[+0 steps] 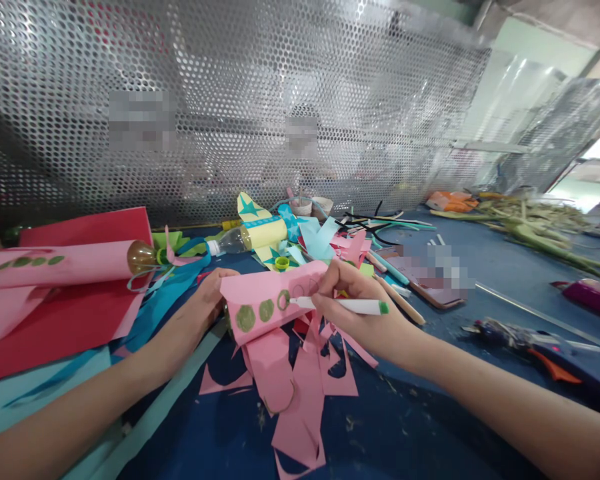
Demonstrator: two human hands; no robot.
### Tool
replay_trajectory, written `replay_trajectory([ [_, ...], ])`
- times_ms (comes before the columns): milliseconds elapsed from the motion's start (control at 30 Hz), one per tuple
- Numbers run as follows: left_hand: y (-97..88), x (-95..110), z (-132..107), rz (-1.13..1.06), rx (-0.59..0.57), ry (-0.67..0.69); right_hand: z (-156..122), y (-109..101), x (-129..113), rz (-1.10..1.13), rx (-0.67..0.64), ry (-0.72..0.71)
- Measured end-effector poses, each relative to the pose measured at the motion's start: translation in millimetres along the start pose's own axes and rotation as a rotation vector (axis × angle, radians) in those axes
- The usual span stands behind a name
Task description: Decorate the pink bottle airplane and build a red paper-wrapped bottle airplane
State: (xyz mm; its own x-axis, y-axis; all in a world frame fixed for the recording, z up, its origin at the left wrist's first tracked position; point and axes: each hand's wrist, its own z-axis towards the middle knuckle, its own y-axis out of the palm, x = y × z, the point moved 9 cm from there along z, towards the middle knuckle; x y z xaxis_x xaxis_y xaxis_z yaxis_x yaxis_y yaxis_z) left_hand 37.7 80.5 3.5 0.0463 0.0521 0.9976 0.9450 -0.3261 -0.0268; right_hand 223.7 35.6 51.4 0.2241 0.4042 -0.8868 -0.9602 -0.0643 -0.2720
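Observation:
My left hand (206, 300) is closed on the left end of a pink paper-wrapped piece (265, 297) bearing green circles, held just above the blue table (410, 427). My right hand (355, 303) grips a white marker with a green cap (350, 305). Its tip touches a half-coloured circle on the pink paper. Pink paper scraps (300, 393) lie below the piece.
A pink-wrapped bottle rocket (65, 263) lies on red paper (75, 313) at left. A yellow and teal bottle plane (260, 233) sits behind. A glue gun (520, 340), a phone (425, 280), sticks and plant stalks (535, 227) lie right. Perforated metal screen (230, 100) behind.

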Motion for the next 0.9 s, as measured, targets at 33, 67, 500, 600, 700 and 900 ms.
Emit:
replay_trajectory([
  [33, -0.2, 0.1, 0.2, 0.004, 0.003, 0.000, 0.0, -0.8, 0.3, 0.002, 0.009, 0.001],
  [67, -0.4, 0.5, 0.3, 0.003, 0.004, 0.002, -0.1, -0.8, 0.4, 0.002, 0.010, 0.003],
  [500, -1.0, -1.9, 0.1, 0.002, -0.030, 0.023, 0.5, 1.4, -4.1, 0.006, -0.003, -0.028],
  [600, -2.9, -2.4, 1.4, 0.024, -0.008, 0.031, 0.3, 1.7, -5.1, -0.005, -0.004, -0.034],
  [700, -3.3, -4.4, 2.1, 0.014, -0.010, 0.021, -0.2, 2.7, -6.2, -0.010, -0.019, -0.034],
  [900, -1.8, -4.0, 1.6, 0.010, -0.028, 0.017, 0.6, 2.1, -5.2, 0.007, -0.025, -0.036],
])
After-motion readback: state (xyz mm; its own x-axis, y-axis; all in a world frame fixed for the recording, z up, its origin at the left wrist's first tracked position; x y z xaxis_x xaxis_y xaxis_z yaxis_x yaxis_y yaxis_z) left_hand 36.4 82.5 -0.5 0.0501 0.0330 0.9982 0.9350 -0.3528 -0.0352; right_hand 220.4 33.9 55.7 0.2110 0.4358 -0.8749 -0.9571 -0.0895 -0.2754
